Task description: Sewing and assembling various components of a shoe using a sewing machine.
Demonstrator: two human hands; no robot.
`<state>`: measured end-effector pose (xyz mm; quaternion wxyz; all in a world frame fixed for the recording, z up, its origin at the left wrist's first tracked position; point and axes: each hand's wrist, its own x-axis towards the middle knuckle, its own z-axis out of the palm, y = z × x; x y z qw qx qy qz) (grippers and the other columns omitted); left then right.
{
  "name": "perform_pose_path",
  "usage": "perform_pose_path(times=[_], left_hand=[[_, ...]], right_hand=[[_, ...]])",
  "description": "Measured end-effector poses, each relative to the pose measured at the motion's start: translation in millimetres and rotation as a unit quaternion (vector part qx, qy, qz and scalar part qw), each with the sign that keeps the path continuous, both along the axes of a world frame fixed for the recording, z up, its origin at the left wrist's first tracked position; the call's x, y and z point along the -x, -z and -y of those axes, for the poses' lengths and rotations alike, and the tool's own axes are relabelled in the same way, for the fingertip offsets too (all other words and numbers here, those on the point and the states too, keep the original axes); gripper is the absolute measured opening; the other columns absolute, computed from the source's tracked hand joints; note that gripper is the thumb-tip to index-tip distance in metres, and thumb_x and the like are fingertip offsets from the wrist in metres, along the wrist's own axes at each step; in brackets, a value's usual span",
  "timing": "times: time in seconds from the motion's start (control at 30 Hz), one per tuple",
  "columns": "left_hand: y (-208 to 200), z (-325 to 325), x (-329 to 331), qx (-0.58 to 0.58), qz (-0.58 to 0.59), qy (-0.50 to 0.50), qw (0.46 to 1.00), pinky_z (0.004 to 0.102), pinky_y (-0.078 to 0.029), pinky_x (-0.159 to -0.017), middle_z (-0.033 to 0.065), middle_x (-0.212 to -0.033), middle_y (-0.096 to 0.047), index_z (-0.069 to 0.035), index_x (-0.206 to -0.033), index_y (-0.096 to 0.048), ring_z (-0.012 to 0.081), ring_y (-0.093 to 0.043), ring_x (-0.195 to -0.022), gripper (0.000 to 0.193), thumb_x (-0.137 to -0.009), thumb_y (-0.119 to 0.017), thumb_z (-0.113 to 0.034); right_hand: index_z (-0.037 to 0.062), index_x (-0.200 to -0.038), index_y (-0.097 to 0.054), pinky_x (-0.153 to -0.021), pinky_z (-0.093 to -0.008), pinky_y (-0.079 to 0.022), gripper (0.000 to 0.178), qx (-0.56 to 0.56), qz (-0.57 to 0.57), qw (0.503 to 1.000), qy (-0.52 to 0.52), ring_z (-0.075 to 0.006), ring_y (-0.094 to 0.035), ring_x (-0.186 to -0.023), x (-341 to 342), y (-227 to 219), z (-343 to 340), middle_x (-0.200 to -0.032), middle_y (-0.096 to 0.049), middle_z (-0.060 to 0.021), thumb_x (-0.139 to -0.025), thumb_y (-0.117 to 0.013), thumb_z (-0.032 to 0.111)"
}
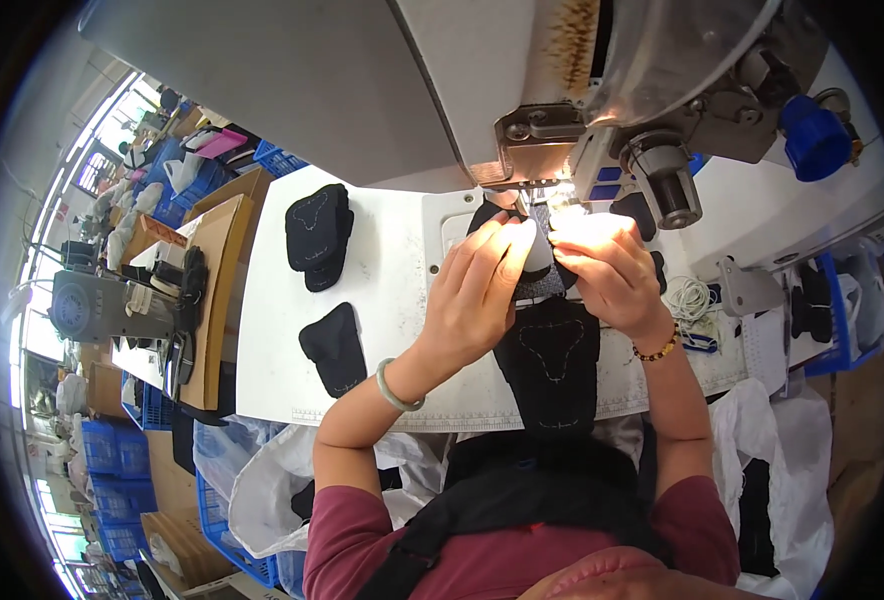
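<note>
Under the lit needle area of a sewing machine, my two hands work close together on a black fabric piece. My left hand has its fingers pressed together on the piece's left side, next to a small white patch. On the right side my right hand pinches it, the fingertips washed out by the lamp. From there a black panel with light stitch marks hangs toward me over the table's front edge. Whether it joins the piece at the needle, I cannot tell.
Left on the white table lie a stack of black pieces and another black piece. White cord is coiled at right. White bags flank my lap; a cardboard-sided workstation stands further left.
</note>
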<state>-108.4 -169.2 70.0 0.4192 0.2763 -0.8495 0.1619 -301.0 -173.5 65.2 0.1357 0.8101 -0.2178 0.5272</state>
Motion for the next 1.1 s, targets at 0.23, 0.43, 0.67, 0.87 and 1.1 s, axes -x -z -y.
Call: perform_pose_path(times=[0.23,0.43,0.67,0.87,1.1], left_hand=[[4.2,13.6,-3.8,0.027,-0.035,0.046,0.998,0.0378,-0.051,-0.083,0.0186,-0.105,-0.057,0.009,-0.108,-0.057,0.0334,-0.06,-0.099,0.047,-0.061,-0.057,0.012],[9.2,24.1,-7.1,0.042,-0.045,0.059,0.996,0.0364,-0.052,-0.084,0.0177,-0.108,-0.058,0.007,-0.108,-0.058,0.033,-0.061,-0.1,0.04,-0.068,-0.059,0.012],[15.1,35.8,-6.8,0.037,-0.082,0.066,0.994,0.0357,-0.052,-0.082,0.0168,-0.107,-0.06,0.005,-0.107,-0.058,0.0321,-0.061,-0.099,0.039,-0.069,-0.06,0.012],[15.3,40.6,-7.6,0.046,-0.077,0.048,0.995,0.0356,-0.053,-0.08,0.0169,-0.106,-0.061,0.005,-0.105,-0.058,0.0327,-0.062,-0.095,0.039,-0.067,-0.061,0.012],[5.1,43.8,-20.5,-0.045,-0.091,0.092,0.991,0.0342,-0.051,-0.072,0.0155,-0.099,-0.063,0.004,-0.098,-0.062,0.0283,-0.064,-0.084,0.029,-0.07,-0.061,-0.003]], right_hand=[[0.0032,-0.093,-0.063,-0.082,-0.0352,-0.044,0.024,-0.05,-0.016,0.998,0.021,-0.023,-0.061,-0.093,-1.0,2.7,-3.0,-0.102,-0.065,-0.0065,-0.07,-0.065,-0.003],[0.0041,-0.099,-0.063,-0.085,-0.0362,-0.042,0.026,-0.062,-0.021,0.996,0.065,-0.0238,-0.06,-0.096,-4.5,1.9,-3.3,-0.104,-0.064,-0.007,-0.073,-0.065,0.0],[0.0049,-0.102,-0.063,-0.086,-0.0367,-0.041,0.028,-0.074,-0.022,0.993,0.085,-0.0234,-0.059,-0.097,-7.1,-1.2,-5.0,-0.105,-0.064,-0.0056,-0.075,-0.065,0.001],[0.0065,-0.101,-0.063,-0.086,-0.0371,-0.041,0.026,-0.06,-0.01,0.994,0.088,-0.0225,-0.058,-0.097,-8.7,-0.3,-4.9,-0.104,-0.063,-0.0047,-0.076,-0.068,0.005],[0.008,-0.1,-0.064,-0.085,-0.0359,-0.041,0.027,-0.049,-0.001,0.993,0.108,-0.0214,-0.059,-0.095,-11.7,-0.5,-5.1,-0.104,-0.063,-0.0034,-0.074,-0.071,0.006]])
